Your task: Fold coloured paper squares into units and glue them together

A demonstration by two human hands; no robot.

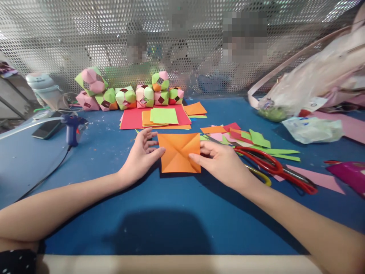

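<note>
The left hand [142, 154] and right hand [224, 161] pinch the orange paper [179, 155], which might rip if they pull hard.

A phone [45, 130] — pale bottle [47, 91] behind — and plastic bag [305, 72] (translucent).

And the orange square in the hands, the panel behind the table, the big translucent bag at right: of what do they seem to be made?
The square looks like matte paper: thin, with crossing fold creases. The panel is probably metal, greyish, punched with regular holes; its coating I cannot tell. The big translucent bag seems plastic film, slightly shiny, wrinkled.
</note>
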